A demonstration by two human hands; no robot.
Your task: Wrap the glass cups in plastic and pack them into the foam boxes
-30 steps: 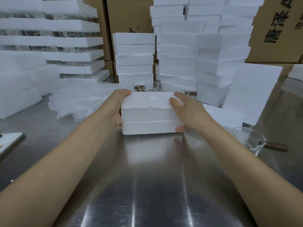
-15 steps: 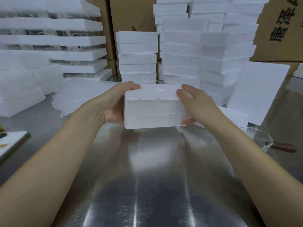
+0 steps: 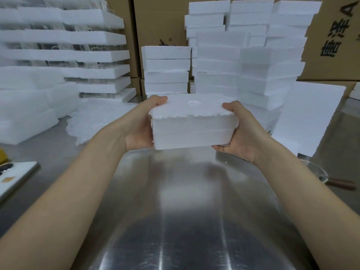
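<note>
A closed white foam box (image 3: pixel 191 123), lid on base, is held in the air above the steel table (image 3: pixel 175 201). My left hand (image 3: pixel 139 125) grips its left end, thumb on top and fingers underneath. My right hand (image 3: pixel 238 131) grips its right end the same way. A glass cup with a dark wooden handle (image 3: pixel 319 175) stands on the table at the right, partly behind my right forearm. A heap of clear plastic wrap (image 3: pixel 97 117) lies at the left behind the box. What is inside the box is hidden.
Stacks of white foam boxes (image 3: pixel 243 61) rise behind the held box, with more foam stacks at the left (image 3: pixel 64 55). A foam sheet (image 3: pixel 309 117) leans at the right. Cardboard cartons (image 3: pixel 331 36) line the back. A white phone (image 3: pixel 13 178) lies at the left edge.
Both hands have lifted the foam box off the table and raised it; the glass cups behind it are now hidden by the box.
</note>
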